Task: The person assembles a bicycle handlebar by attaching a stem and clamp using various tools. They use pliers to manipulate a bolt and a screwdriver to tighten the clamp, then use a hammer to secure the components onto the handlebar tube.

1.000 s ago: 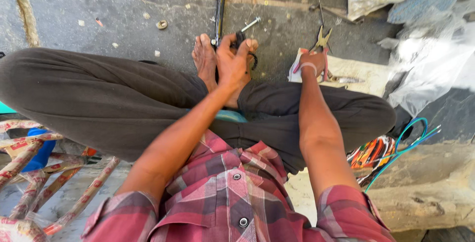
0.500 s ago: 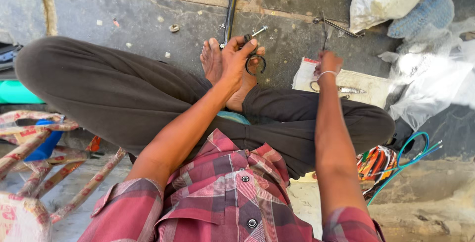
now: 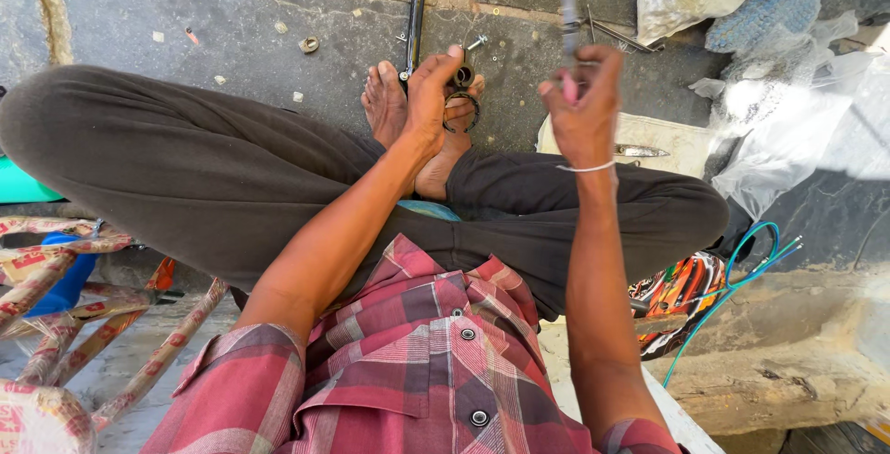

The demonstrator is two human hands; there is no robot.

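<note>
At twelve o'clock from the crossed legs, a small dark ring-shaped metal part [image 3: 463, 78] is sitting pinched in the curled fingers of the left hand [image 3: 432, 92], just above the bare feet [image 3: 385, 102] and at the foot of a long black rod [image 3: 417, 4] lying on the stone floor [image 3: 185, 37]. At about one o'clock, the right hand [image 3: 582, 106] is gripping a slim grey tool [image 3: 567, 9] upright, fingers closed around its lower end. Clear plastic bags [image 3: 797, 120] are lying at two o'clock, teal cable [image 3: 742, 268] at four.
</note>
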